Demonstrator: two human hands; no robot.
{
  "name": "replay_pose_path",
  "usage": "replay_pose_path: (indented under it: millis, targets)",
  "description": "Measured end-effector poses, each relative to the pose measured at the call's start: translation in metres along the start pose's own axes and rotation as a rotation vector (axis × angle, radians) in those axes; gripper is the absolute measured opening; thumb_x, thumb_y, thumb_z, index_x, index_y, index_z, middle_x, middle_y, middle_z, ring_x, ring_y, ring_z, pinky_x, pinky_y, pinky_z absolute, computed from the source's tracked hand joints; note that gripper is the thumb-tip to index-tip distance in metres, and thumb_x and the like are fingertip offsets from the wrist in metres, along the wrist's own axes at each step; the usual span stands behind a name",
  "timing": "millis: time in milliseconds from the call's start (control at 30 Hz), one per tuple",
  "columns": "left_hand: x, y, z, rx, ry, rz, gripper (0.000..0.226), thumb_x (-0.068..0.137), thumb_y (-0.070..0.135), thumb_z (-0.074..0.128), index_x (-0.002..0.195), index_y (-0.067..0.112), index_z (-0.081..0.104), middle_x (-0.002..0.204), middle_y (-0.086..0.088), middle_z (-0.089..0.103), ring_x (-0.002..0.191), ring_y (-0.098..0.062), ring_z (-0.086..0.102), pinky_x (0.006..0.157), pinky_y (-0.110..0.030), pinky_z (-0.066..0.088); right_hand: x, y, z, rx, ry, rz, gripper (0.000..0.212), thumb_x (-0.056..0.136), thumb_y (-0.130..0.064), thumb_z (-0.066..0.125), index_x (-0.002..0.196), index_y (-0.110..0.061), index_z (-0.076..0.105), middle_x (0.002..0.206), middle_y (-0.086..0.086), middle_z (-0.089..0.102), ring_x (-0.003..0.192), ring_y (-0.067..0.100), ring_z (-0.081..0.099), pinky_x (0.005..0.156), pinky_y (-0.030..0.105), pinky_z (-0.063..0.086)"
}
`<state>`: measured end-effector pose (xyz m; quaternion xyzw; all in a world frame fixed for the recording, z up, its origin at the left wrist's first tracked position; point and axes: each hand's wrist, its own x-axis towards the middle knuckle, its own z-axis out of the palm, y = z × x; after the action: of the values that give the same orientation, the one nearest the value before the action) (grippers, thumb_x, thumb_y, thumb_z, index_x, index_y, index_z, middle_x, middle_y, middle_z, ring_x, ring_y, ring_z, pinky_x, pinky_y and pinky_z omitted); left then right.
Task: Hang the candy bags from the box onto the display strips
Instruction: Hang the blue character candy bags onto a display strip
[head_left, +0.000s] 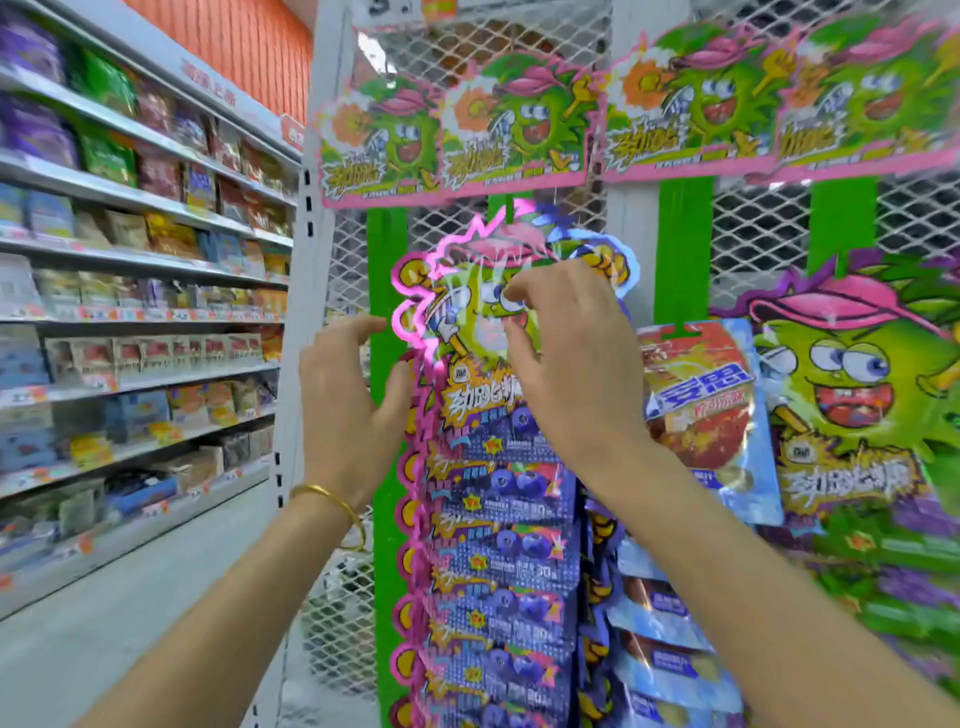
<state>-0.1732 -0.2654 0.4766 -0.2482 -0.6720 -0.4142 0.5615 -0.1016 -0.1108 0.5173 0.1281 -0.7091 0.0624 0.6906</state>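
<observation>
Your left hand (353, 410) is up beside the row of purple candy bags (498, 545). Its fingers are spread and a little bent, and they hold nothing. Your thumb is right at the pink edge of the bags. A gold bangle (332, 499) sits on that wrist.

Your right hand (571, 358) is higher, at the top of the same row. Its grip is pressed together: the first finger and thumb curl in on the cartoon card (467, 291), the green face with the pink cap. The picture is blurry there, so it only looks like a pinch on the shiny front of the card.

The purple candy bags hang one under the other, straight down below the cartoon card, in front of the white wire wall (758, 228). A green strip (387, 270) runs down just left of them.

To the right, light blue bags (701, 415) hang on another green strip (683, 249). Next to them, at the far right, is a big green cartoon bag (857, 389).

Along the top of the wire wall is a line of pink and green sign cards (514, 130).

On your far left are long shelves (145, 270) full of snack packs, with a pale floor (130, 649) below them.
</observation>
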Motion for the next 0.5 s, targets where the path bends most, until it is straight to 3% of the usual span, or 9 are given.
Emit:
replay_pose_path:
  millis: [133,267,367,433,500]
  targets:
    - [-0.115,-0.016,-0.010,-0.059,-0.127,-0.134,0.032,0.081,0.022,0.052,0.112,0.013,0.053,0.106,0.007,0.048,0.101,-0.009,0.045,0.089,-0.033,0.039,-0.095,-0.036,-0.018,0.135,-0.117,0.057,0.019,0.074,-0.008,0.060,0.093,-0.011,0.062,0.088,0.007,0.060,0.083,0.031,0.058,0.072,0.036,0.044]
    - [-0.240,-0.044,-0.033,-0.015,-0.359,-0.307,0.035,0.077,0.029,0.045,0.106,0.013,0.056,0.101,0.007,0.051,0.098,-0.016,0.049,0.085,-0.033,0.039,-0.217,-0.075,-0.022,0.281,-0.392,0.117,0.016,0.077,-0.018,0.054,0.091,-0.016,0.062,0.086,0.002,0.060,0.081,0.024,0.061,0.070,0.031,0.046]
    - [-0.317,-0.080,-0.059,0.093,-0.652,-0.455,0.038,0.071,0.027,0.041,0.101,0.010,0.057,0.099,-0.004,0.057,0.095,-0.022,0.050,0.080,-0.028,0.035,-0.323,-0.097,-0.016,0.330,-0.726,0.220,0.016,0.079,-0.018,0.054,0.094,-0.023,0.053,0.087,0.000,0.060,0.078,0.021,0.063,0.061,0.031,0.051]
    - [-0.354,-0.112,-0.071,0.231,-0.889,-0.563,0.038,0.071,0.023,0.046,0.104,0.009,0.058,0.104,-0.012,0.059,0.100,-0.031,0.052,0.084,-0.032,0.034,-0.390,-0.103,-0.009,0.303,-1.000,0.332,0.022,0.076,-0.015,0.056,0.092,-0.027,0.047,0.085,0.001,0.060,0.074,0.023,0.064,0.056,0.030,0.050]
    - [-0.381,-0.141,-0.075,0.354,-1.086,-0.634,0.036,0.077,0.020,0.055,0.111,0.008,0.056,0.113,-0.016,0.058,0.108,-0.035,0.051,0.092,-0.038,0.037,-0.447,-0.102,-0.001,0.283,-1.320,0.554,0.023,0.084,-0.014,0.052,0.103,-0.027,0.051,0.098,0.002,0.059,0.087,0.025,0.063,0.072,0.035,0.049]
